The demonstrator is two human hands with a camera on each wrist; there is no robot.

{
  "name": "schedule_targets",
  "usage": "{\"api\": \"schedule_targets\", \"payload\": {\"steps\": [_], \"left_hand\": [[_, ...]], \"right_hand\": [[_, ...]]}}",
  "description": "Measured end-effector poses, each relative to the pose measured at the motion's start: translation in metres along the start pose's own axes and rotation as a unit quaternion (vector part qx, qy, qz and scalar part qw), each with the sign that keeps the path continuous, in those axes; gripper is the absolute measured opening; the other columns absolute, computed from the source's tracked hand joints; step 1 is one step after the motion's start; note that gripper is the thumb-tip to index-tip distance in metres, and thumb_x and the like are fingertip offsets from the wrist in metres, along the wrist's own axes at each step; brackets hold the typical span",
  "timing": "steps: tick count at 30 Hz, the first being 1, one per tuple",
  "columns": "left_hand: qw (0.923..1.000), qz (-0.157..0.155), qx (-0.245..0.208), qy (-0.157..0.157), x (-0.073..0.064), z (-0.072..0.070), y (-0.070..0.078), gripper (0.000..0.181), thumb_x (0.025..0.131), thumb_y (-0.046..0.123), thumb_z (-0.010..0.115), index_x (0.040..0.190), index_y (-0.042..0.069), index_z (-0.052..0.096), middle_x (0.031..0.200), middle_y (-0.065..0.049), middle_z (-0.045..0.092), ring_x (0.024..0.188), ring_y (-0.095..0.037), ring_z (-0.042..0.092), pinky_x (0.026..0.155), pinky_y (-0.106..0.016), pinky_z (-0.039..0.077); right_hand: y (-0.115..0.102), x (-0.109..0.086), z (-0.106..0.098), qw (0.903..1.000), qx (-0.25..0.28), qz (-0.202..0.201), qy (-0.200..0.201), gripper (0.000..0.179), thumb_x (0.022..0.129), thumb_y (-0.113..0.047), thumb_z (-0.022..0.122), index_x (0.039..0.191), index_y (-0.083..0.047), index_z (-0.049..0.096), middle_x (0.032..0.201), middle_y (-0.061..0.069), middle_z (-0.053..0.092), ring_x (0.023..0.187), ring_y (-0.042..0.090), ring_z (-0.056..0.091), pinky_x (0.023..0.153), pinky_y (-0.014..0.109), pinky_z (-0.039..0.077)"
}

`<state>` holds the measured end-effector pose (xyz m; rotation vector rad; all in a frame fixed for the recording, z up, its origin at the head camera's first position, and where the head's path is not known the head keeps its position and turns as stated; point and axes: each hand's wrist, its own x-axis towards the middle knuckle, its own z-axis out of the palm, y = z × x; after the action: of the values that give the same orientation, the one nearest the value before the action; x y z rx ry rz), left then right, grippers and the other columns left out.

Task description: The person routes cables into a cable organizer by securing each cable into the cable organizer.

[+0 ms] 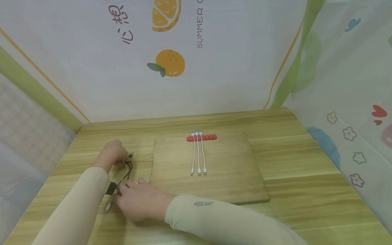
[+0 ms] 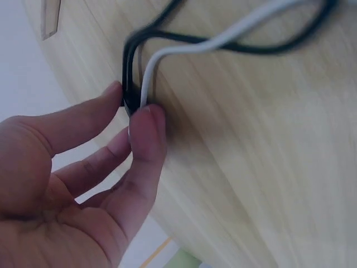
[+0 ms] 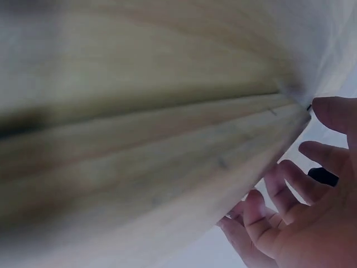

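A black cable and a white cable run together into the fingers of my left hand, which pinches them near one end in the left wrist view. In the head view my left hand is at the table's left side, and a small dark plug pokes out past its fingertips. My right hand is at the lower part of the cables, with a white plug beyond its fingers. The right wrist view shows that hand's fingers loosely bent and spread, with no cable visible between them.
A wooden board lies mid-table, its left edge close to my right hand. On it, a red cable holder has three short white cables side by side in its left slots. A printed cloth hangs behind the table.
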<state>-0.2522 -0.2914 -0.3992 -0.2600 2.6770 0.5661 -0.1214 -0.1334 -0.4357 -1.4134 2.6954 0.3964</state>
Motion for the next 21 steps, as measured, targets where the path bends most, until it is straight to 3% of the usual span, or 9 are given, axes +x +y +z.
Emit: {"api": "schedule_targets", "payload": {"steps": [4, 7, 11, 16, 21], "left_hand": [[0.9999, 0.009, -0.010, -0.003, -0.002, -0.003, -0.002, 0.045, 0.094, 0.004, 0.073, 0.122, -0.026, 0.055, 0.085, -0.019, 0.069, 0.060, -0.012, 0.070, 0.066, -0.026, 0.062], [0.9997, 0.017, -0.015, -0.004, -0.004, -0.005, -0.005, 0.027, 0.093, -0.004, 0.065, 0.110, -0.022, 0.059, 0.093, -0.024, 0.066, 0.062, -0.013, 0.071, 0.067, -0.027, 0.063], [0.9998, 0.021, -0.008, 0.000, -0.006, -0.007, -0.007, 0.004, 0.088, -0.009, 0.057, 0.086, -0.007, 0.060, 0.086, -0.018, 0.064, 0.061, -0.012, 0.070, 0.066, -0.025, 0.063], [0.9996, 0.029, 0.000, 0.000, -0.008, -0.008, -0.011, 0.022, 0.088, -0.010, 0.057, 0.071, 0.004, 0.054, 0.069, -0.006, 0.060, 0.058, -0.009, 0.067, 0.064, -0.023, 0.062], [0.9995, 0.031, -0.002, 0.000, -0.006, -0.011, -0.013, 0.010, 0.086, -0.009, 0.059, 0.078, -0.005, 0.063, 0.074, -0.011, 0.065, 0.057, -0.009, 0.067, 0.063, -0.023, 0.062]], "right_hand": [[-0.002, 0.002, -0.001, 0.9999, -0.008, 0.003, -0.015, 0.049, 0.112, -0.049, 0.036, 0.161, -0.048, 0.035, 0.168, -0.020, 0.036, 0.150, 0.006, 0.036, 0.110, 0.034, 0.042], [-0.003, 0.002, -0.004, 0.9999, -0.008, 0.004, -0.011, 0.048, 0.111, -0.049, 0.039, 0.160, -0.047, 0.038, 0.162, -0.022, 0.042, 0.147, 0.005, 0.040, 0.111, 0.034, 0.042], [-0.004, 0.001, -0.006, 1.0000, -0.002, 0.010, 0.001, 0.045, 0.110, -0.048, 0.043, 0.155, -0.044, 0.045, 0.156, -0.021, 0.048, 0.142, 0.005, 0.044, 0.110, 0.033, 0.043], [-0.003, 0.001, -0.006, 0.9999, -0.003, 0.017, -0.001, 0.044, 0.108, -0.047, 0.049, 0.152, -0.039, 0.051, 0.155, -0.021, 0.048, 0.142, 0.006, 0.044, 0.115, 0.036, 0.042], [-0.001, 0.000, -0.005, 0.9997, -0.014, 0.018, 0.003, 0.039, 0.109, -0.049, 0.048, 0.145, -0.038, 0.058, 0.143, -0.019, 0.055, 0.129, 0.006, 0.049, 0.111, 0.036, 0.043]]}}
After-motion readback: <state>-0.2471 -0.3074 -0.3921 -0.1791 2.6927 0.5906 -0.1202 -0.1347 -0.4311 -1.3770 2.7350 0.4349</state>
